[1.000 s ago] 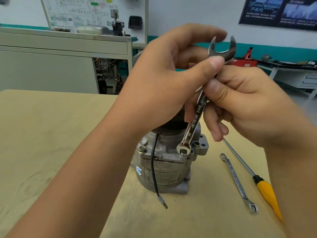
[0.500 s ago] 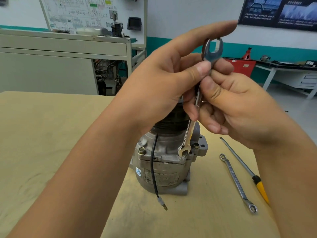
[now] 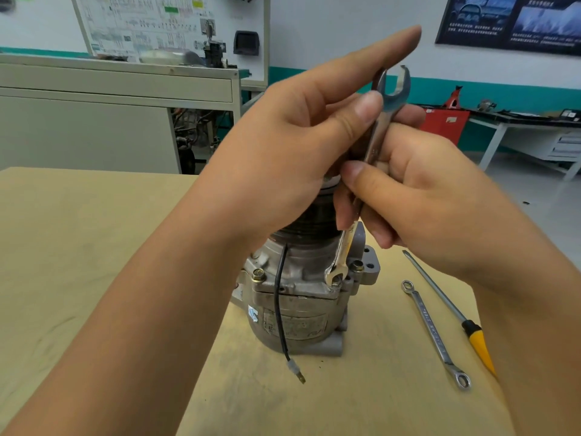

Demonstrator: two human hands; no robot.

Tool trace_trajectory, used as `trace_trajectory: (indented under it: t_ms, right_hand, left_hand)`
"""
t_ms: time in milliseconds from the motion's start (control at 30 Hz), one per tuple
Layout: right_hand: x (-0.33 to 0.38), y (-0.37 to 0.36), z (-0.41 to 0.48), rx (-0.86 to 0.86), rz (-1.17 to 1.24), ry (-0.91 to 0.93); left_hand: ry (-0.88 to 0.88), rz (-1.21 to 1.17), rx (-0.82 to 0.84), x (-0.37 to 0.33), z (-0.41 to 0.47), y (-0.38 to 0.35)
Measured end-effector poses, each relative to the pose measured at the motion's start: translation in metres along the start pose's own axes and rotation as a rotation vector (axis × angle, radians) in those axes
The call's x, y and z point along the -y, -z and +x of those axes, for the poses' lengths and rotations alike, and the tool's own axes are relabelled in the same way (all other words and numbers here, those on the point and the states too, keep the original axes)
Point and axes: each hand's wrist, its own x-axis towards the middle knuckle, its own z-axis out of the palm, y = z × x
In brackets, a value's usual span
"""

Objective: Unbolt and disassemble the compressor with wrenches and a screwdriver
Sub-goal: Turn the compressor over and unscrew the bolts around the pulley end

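Well, grimy grey upright compressor (image 3: 309, 320) (black wire (image 3: 278, 306) down front), wrench (image 3: 342, 253) on bolt (image 3: 337, 281).

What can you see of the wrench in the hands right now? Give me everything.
The wrench is a slim, shiny bare-steel spanner; its stamped markings are too small to read. It stands nearly upright, top leaning slightly right. Its upper open end sticks out above the hands, and its lower head sits over a bolt on the compressor housing. The left hand pinches the shank near the top and the right hand pinches it lower, hiding part of it.
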Motion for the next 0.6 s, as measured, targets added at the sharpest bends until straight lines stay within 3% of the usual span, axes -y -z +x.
trace_trajectory:
  t_ms: [300, 600]
  right_hand:
    - [0.0032, -0.006, -0.0004, -0.094, -0.18, 0.017]
    - [0.0032, -0.0086, 0.0016, -0.128, -0.267, 0.016]
  left_hand:
    - [-0.012, -0.057, -0.053, 0.0057, 0.0042, -0.0011]
    - [-0.033, 0.059, -0.074, 0.0022, 0.0048, -0.001]
